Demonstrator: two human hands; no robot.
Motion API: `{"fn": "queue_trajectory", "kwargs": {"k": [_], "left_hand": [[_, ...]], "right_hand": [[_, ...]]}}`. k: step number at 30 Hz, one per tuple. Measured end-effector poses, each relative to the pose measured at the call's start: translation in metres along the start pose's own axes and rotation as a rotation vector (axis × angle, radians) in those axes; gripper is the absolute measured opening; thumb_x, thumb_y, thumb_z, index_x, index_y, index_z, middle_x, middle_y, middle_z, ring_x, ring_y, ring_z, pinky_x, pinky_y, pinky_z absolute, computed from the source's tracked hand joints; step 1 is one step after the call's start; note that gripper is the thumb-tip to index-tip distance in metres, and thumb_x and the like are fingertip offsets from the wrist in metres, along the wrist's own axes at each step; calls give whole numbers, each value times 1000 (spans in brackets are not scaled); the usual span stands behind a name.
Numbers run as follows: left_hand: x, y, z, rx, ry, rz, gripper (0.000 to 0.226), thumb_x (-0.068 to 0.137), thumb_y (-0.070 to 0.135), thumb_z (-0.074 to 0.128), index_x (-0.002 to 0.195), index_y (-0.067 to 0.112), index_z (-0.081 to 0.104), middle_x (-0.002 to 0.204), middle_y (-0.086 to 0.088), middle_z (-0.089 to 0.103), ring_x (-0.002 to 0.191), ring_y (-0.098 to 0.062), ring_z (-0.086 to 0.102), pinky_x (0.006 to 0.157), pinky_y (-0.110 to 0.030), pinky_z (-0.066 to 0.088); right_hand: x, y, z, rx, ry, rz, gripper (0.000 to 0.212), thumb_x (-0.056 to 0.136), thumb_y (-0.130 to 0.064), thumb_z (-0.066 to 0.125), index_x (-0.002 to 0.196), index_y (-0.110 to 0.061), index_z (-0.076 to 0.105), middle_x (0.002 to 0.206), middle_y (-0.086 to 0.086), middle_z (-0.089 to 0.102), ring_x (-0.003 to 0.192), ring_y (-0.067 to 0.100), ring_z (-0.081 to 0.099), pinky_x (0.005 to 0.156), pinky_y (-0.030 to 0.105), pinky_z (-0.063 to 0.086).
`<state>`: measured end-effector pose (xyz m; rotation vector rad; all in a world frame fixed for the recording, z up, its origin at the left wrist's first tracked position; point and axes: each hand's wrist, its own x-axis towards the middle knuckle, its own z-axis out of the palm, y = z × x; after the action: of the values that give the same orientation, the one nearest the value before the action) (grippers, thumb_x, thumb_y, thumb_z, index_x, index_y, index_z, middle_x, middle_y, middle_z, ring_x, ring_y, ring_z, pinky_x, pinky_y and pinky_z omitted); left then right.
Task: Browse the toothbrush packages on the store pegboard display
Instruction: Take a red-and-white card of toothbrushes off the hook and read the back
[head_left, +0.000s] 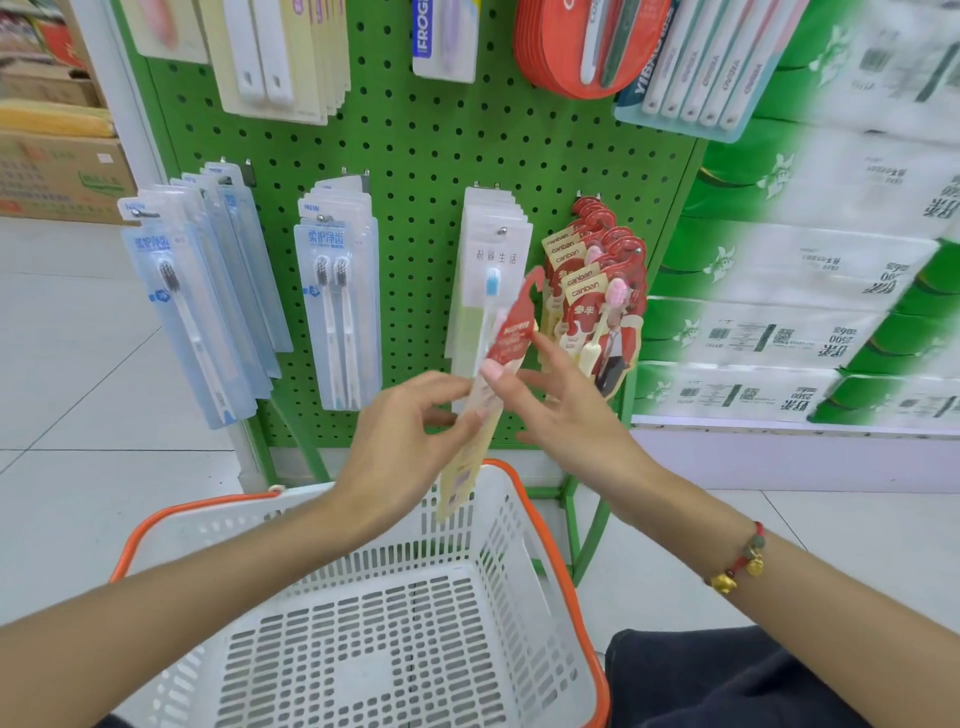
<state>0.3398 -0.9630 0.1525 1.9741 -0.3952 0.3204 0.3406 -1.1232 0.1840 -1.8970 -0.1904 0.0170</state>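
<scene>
A: What have you got in front of you?

B: You hold a red-and-cream toothbrush package (496, 364) tilted in front of the green pegboard (415, 156), above the far rim of the white basket (498, 525) with orange trim. Your left hand (400, 441) pinches its lower half between thumb and fingertips. Your right hand (550, 405) has its thumb pressed on the package's face and the other fingers spread out behind it.

A: And around it?

B: Just behind the package hangs a row of white single-brush packs (491, 270), partly covered by it. Right beside them is the peg of red canban packs (597, 291), near your right fingers. To the left hang pale blue twin-brush packs (337, 312) and, further left, blue single-brush packs (192, 312). More packs hang along the top. Green-and-white tissue bundles (805, 260) are stacked to the right, cardboard boxes (52, 171) at far left. A beaded bracelet (743, 564) sits on your right wrist.
</scene>
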Motion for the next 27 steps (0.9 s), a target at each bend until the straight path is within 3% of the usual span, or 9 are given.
{"fn": "queue_trajectory", "kwargs": {"k": [3,5,9,13,15,17,20,25,27], "left_hand": [[-7,1,13,110,20,66,25,86,28,70,108,39,71,107,30,64,84,8,65,75,-33,58],[-8,1,18,166,30,86,33,80,38,70,113,40,68,110,32,61,88,11,63,73,-35,58],[-7,2,16,277,-37,113,54,79,58,64,130,40,56,123,34,50,103,13,53,85,-29,52],[1,5,7,238,45,165,27,94,46,52,119,37,57,120,28,51,109,5,52,86,-29,51],[9,5,0,157,96,125,31,95,40,53,125,34,50,122,26,49,111,6,51,86,-22,50],[17,8,-6,44,47,29,41,95,38,54,134,33,43,127,25,50,112,10,51,89,-17,46],[28,13,-6,-166,-63,-55,27,96,30,55,123,30,54,112,14,69,102,-1,64,94,-36,52],[40,29,8,-254,-94,-40,10,96,22,54,106,22,58,99,3,73,86,-15,71,84,-44,56],[48,38,18,-233,-110,-15,7,96,24,55,101,28,59,98,4,73,82,-16,71,81,-46,57]], "right_hand": [[3,3,10,-43,37,-24,63,93,-56,48,148,-31,32,131,-9,58,123,11,54,104,40,47],[4,3,12,-116,54,-39,56,99,-49,38,148,-21,37,134,-1,58,123,12,53,107,38,42],[4,-4,6,-212,121,-135,32,106,-29,32,104,-10,59,91,2,63,86,12,57,79,29,42],[8,-4,-11,-325,133,-219,30,104,-26,39,80,-21,55,74,0,58,69,13,52,70,32,40],[9,-4,-19,-249,82,-189,32,103,-30,42,83,-20,64,85,9,68,82,25,62,82,38,48],[7,-7,-26,-163,-12,-155,33,102,-32,43,98,-13,71,101,7,72,101,23,65,96,33,48],[3,-13,-32,-90,-70,-138,32,101,-28,45,107,-11,71,106,0,73,100,7,66,87,12,49],[6,-16,-50,-90,138,-252,15,98,-19,55,107,-24,66,97,-7,71,91,3,65,86,20,50],[9,-19,-60,-29,217,-300,23,97,-17,57,113,-33,57,94,-6,69,90,4,66,85,20,51]]}}
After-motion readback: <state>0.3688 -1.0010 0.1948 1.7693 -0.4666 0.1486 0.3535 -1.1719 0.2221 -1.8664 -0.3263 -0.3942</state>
